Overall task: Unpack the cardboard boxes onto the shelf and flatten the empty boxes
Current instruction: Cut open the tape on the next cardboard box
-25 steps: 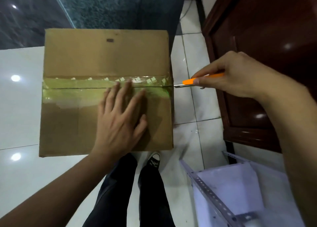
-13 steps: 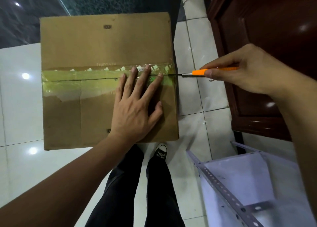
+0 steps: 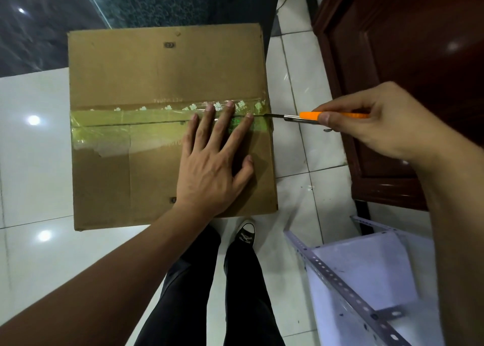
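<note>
Box (image 3: 162, 78): brown cardboard, sitting closed on the white tiled floor (image 3: 34, 162), its top seam running left to right under yellowish tape (image 3: 125, 121). Left hand (image 3: 214, 159): lying flat on the near right part of the lid, fingers spread, fingertips reaching the tape. Right hand (image 3: 379, 120): pinching an orange knife (image 3: 314, 116) just right of the box, blade tip touching the seam's right end. Shelf (image 3: 366, 275): pale, with perforated metal rails, standing near right. Brown wooden door (image 3: 406, 44): standing far right.
</note>
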A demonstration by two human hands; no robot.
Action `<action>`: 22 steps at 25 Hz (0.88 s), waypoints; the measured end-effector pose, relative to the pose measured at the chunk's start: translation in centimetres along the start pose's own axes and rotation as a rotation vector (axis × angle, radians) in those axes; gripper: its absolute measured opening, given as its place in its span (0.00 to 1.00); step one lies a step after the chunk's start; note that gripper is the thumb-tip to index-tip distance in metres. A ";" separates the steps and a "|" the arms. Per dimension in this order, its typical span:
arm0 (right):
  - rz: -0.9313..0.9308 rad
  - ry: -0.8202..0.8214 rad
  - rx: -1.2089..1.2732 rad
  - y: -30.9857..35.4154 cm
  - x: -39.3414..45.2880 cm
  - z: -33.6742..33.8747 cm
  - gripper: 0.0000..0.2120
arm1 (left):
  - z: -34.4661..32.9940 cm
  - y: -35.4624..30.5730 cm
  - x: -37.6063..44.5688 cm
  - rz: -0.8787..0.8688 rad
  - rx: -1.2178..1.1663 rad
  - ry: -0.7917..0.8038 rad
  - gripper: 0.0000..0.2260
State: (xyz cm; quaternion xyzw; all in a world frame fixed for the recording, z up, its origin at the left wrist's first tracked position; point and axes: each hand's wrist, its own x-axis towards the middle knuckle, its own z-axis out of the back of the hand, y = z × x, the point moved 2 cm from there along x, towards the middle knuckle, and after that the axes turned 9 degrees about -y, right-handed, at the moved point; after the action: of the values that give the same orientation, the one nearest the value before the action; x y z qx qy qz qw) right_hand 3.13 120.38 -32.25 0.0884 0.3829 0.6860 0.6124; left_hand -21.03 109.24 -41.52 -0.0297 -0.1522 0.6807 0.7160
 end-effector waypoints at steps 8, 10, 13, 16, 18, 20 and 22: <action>-0.182 -0.218 0.170 -0.2 -5.5 -4.9 0.11 | -0.1 0.0 -0.1 0.010 0.002 -0.009 0.30; -0.231 -0.328 0.198 0.0 -6.5 -5.1 0.12 | -0.2 -0.1 -0.1 0.011 0.005 -0.004 0.30; -0.289 -0.390 0.302 0.5 -6.0 -6.1 0.16 | -0.1 -0.1 0.0 0.009 0.006 -0.016 0.30; -0.311 -0.334 0.310 1.2 -5.0 -7.4 0.18 | -0.1 -0.1 0.0 0.007 -0.003 -0.048 0.29; -0.323 -0.295 0.306 1.5 -4.8 -7.9 0.18 | -0.1 -0.2 0.0 0.008 -0.007 -0.056 0.29; -0.322 -0.295 0.296 1.4 -4.7 -8.1 0.18 | -0.1 -0.3 0.1 0.009 -0.006 -0.053 0.29; -0.317 -0.332 0.320 1.3 -4.8 -8.1 0.17 | -0.1 -0.3 0.1 0.010 -0.006 -0.052 0.29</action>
State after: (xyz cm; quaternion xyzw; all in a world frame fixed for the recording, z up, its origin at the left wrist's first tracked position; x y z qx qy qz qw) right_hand -1.52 112.68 -35.42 0.2343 0.3896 0.4885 0.7447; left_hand -20.73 109.32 -41.48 -0.0148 -0.1726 0.6842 0.7084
